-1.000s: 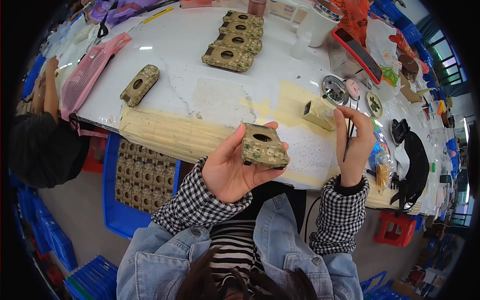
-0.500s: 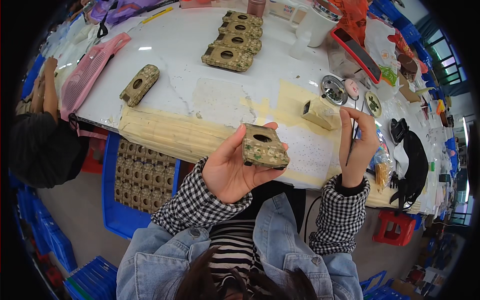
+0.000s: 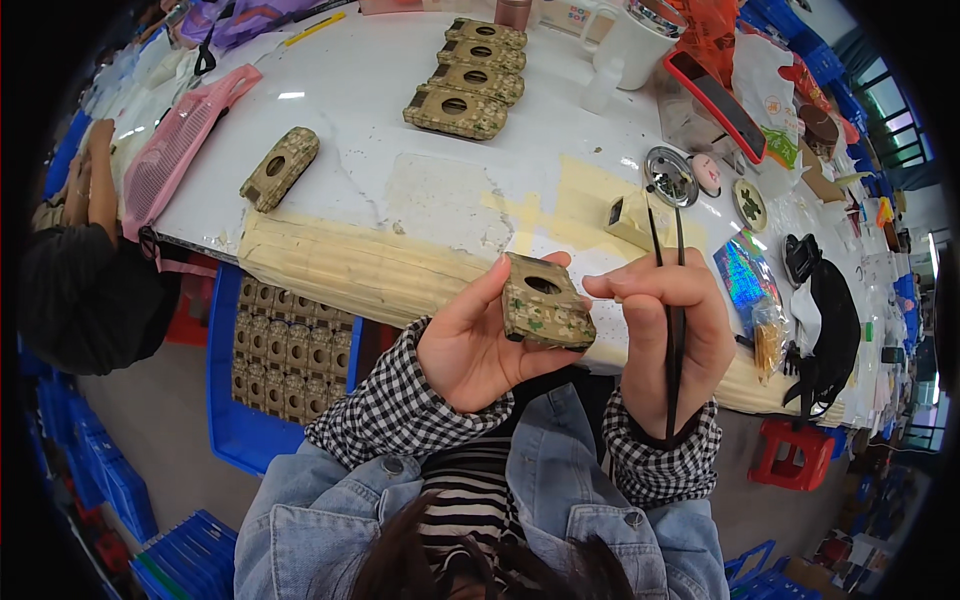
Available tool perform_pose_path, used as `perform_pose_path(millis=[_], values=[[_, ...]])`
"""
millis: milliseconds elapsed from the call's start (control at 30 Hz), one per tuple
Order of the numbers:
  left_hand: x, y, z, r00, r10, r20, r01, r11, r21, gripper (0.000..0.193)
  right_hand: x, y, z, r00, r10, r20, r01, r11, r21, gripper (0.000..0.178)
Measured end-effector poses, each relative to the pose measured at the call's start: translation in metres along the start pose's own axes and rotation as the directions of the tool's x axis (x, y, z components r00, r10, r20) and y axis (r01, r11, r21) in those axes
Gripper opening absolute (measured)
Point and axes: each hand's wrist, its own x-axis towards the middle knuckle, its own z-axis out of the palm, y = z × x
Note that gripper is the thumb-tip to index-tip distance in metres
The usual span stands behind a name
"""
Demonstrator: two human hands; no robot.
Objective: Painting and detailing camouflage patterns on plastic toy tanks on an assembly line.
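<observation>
My left hand point(image 3: 468, 345) holds a camouflage-painted toy tank hull point(image 3: 545, 308), tilted, its round hole facing up. Close to the hull's right side is my right hand point(image 3: 690, 335), its fingers bent around black tweezers point(image 3: 673, 390) whose two tips point away from me. Thumb and forefinger of that hand come together near the hull; anything tiny between them is too small to make out. Beyond the right hand stand a small cream-coloured block point(image 3: 627, 222) and a round metal dish point(image 3: 670, 180) with small dark parts in it.
Several similar hulls point(image 3: 455, 108) stand in a row at the back; another hull point(image 3: 280, 168) lies at the left. A blue crate point(image 3: 240, 440) below holds many more. A red-cased phone point(image 3: 715, 105) and white mug point(image 3: 630, 45) are back right. A person point(image 3: 90, 270) sits at the left.
My right hand has moved left and nearer, from beside the cream block to the hull's right side. The tweezers now point away from me. My left hand has shifted slightly right with the hull.
</observation>
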Motion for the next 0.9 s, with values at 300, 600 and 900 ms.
perform_pose_path(millis=[300, 600, 900], values=[[0.000, -0.002, -0.002, 1.000, 0.011, 0.013, -0.012, 1.000, 0.018, 0.050, -0.002, 0.000, 0.007, 0.994, 0.109, 0.007, -0.109, 0.988, 0.109, 0.006], [0.001, -0.003, -0.010, 0.995, 0.012, 0.095, -0.009, 1.000, -0.027, 0.057, -0.001, 0.000, 0.006, 0.996, 0.085, 0.017, -0.086, 0.994, 0.068, 0.006], [0.000, -0.002, 0.003, 1.000, 0.001, -0.027, 0.000, 0.999, 0.049, 0.047, 0.000, -0.001, 0.006, 0.996, 0.088, 0.026, -0.089, 0.994, 0.059, 0.007]])
